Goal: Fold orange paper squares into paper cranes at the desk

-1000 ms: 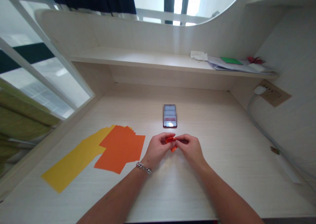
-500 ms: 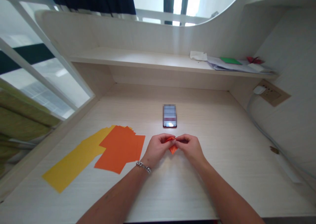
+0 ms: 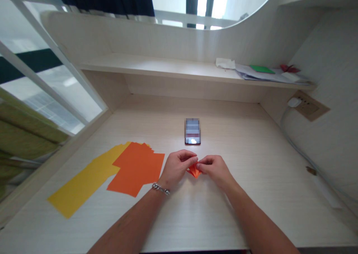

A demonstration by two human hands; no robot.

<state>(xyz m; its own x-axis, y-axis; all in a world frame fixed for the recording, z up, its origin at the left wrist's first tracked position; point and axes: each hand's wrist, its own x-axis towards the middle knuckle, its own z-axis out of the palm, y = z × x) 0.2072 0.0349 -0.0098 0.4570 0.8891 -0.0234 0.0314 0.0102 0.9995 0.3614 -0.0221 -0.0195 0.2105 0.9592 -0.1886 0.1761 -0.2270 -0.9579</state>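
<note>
The left hand [image 3: 176, 168] and the right hand [image 3: 215, 171] were close together, fingertips meeting, holding a small folded orange paper [image 3: 194, 171] in a narrow pinch between them. Its pointed folds showed just below the fingertips; whether it touched the table [image 3: 195, 220] could not be told. A chain bracelet [image 3: 160, 188] circled the left wrist.

Just beyond the hands, toward the table's back edge, lay a phone [image 3: 192, 131], face up, its screen blurred. Beside the left hand, loose orange sheets [image 3: 137, 172] overlapped yellow sheets [image 3: 84, 183], which stretched toward the table's left edge.

Above the back of the table ran a shelf [image 3: 156, 68] carrying a white tissue [image 3: 225, 63], a pile of papers [image 3: 268, 76], a green sheet [image 3: 262, 69] on that pile, and a small red paper figure [image 3: 288, 68] near the shelf's right end. On the wall at the right, a plug [image 3: 293, 102] sat in a socket plate [image 3: 309, 105], and its cable [image 3: 296, 146] ran down alongside the table's right edge.
</note>
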